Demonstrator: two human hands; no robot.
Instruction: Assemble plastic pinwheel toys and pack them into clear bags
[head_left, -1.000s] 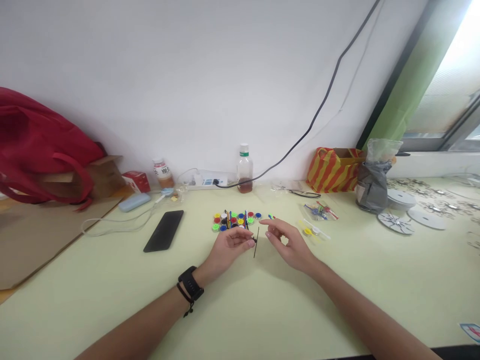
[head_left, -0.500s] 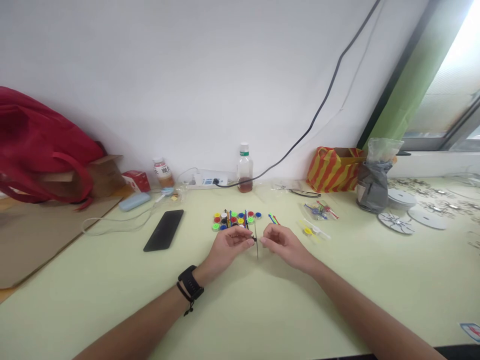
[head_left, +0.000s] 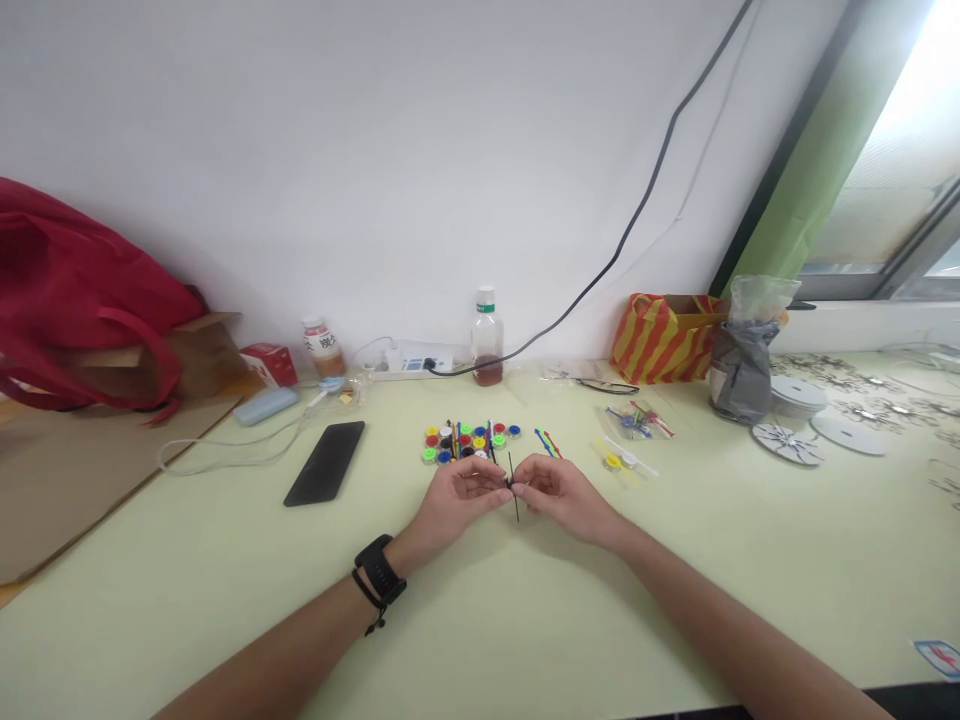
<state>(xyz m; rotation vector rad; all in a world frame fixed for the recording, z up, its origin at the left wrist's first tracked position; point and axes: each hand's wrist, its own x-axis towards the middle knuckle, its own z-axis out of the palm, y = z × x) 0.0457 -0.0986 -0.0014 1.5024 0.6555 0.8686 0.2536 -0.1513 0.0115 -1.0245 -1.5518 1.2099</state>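
Note:
My left hand [head_left: 459, 497], with a black watch on its wrist, pinches a thin black stick [head_left: 514, 487] that stands nearly upright just above the pale green table [head_left: 480, 610]. My right hand [head_left: 564, 492] meets it from the right, fingertips closed on the same stick at its middle. Just beyond both hands lies a cluster of small coloured round pieces [head_left: 469, 441] with several coloured sticks among them. A few loose coloured sticks [head_left: 547, 441] lie to the right of the cluster.
A black phone [head_left: 325, 461] lies to the left, with a white cable and a blue case beyond it. A bottle [head_left: 487, 338] and power strip stand by the wall. A red bag [head_left: 82, 300], a striped bag [head_left: 664, 338], a grey pouch and white discs [head_left: 789, 443] flank the sides.
My right hand moved left from open beside the stick to a pinch on it, meeting my left hand. The left hand stayed put with the stick.

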